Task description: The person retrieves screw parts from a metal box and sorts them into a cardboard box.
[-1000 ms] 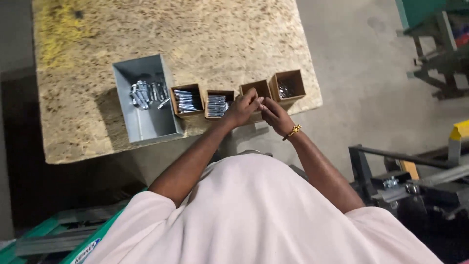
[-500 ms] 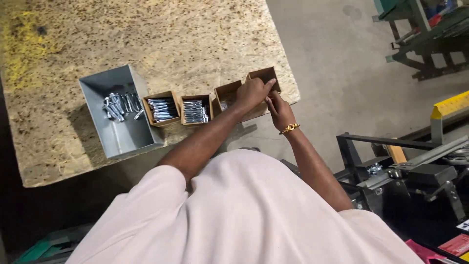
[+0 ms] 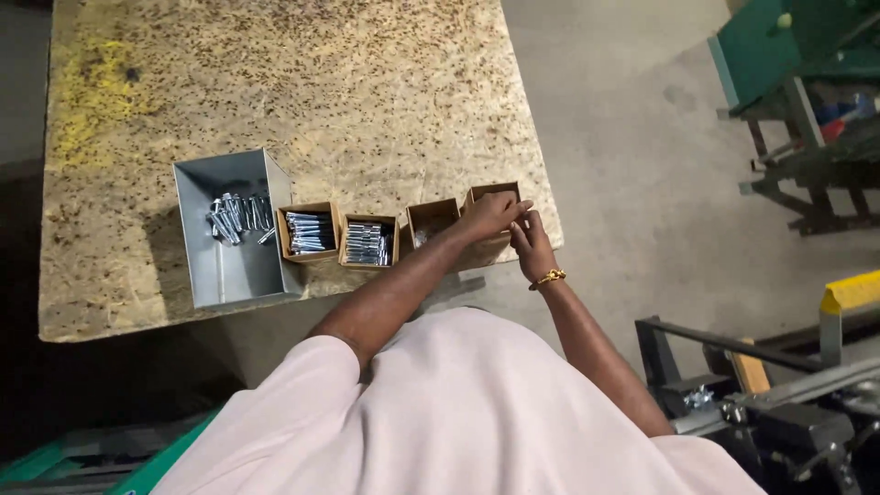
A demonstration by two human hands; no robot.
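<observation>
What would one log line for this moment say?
left hand: on rightmost cardboard box | right hand: beside it | metal bin: bolts inside | table

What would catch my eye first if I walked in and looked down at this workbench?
Probably the row of four small brown cardboard boxes along the near edge of the speckled chipboard table, beside an open grey metal bin of loose silver bolts at the row's left end. Both hands meet at the rightmost box: the left hand lies over it, the right hand, above a gold bracelet, touches its near side.
</observation>
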